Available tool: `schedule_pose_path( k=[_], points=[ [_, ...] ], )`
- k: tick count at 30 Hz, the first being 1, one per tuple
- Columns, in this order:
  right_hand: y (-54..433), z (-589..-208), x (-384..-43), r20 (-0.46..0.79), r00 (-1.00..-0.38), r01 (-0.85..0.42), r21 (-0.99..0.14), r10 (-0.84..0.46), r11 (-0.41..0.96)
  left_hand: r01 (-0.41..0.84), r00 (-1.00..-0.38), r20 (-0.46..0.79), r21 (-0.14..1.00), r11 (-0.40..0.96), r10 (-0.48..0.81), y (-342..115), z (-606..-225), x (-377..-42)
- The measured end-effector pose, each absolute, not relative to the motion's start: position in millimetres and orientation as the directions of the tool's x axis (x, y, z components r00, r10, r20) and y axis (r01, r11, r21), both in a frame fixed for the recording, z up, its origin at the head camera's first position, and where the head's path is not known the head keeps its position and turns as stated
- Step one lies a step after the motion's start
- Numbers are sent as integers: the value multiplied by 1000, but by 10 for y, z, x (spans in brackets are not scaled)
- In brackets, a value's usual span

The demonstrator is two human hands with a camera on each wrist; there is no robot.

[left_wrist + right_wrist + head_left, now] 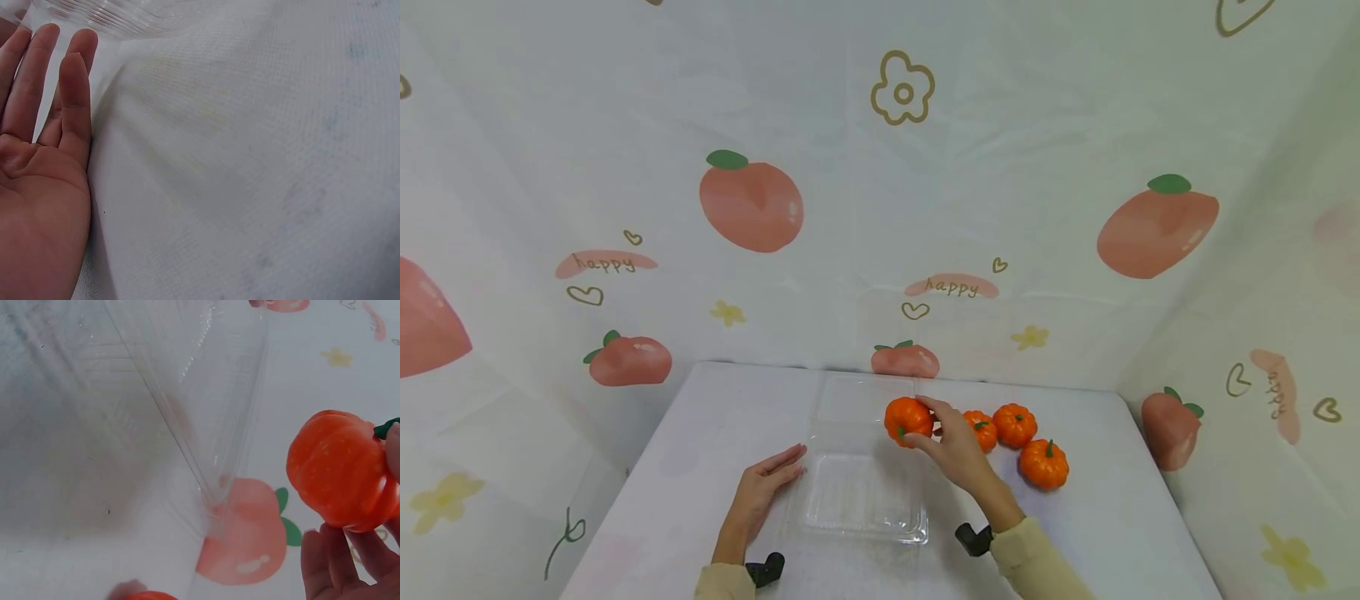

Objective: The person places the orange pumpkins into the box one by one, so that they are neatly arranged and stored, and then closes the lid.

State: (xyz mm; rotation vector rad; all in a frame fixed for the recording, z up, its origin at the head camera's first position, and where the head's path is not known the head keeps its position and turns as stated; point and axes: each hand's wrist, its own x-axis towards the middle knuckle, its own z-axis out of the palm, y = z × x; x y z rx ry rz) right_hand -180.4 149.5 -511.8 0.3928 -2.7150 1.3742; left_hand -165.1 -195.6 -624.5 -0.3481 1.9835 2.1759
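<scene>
In the head view my right hand grips a small orange pumpkin with a green stem, above the right side of a clear plastic clamshell box. The right wrist view shows this pumpkin between the thumb and the fingers. The box lies with its lid folded back towards the wall, and no pumpkin lies inside. At its left edge is my left hand, fingers extended and holding nothing. Whether those fingertips touch the box, I cannot tell; in the left wrist view the hand is palm up.
Three more orange pumpkins stand right of the box: one partly behind my right hand, one further back, one nearer. A white cloth covers the table. A printed curtain hangs at the back and sides.
</scene>
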Motion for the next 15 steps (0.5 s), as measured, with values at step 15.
schedule_pose_path(
  k=[15],
  points=[
    [1244, -5052, -1879, 168, -947, -301, -764, -276, 571, -298, -953, -302, 951, -86, -34, -1937, -6183, -1638]
  ],
)
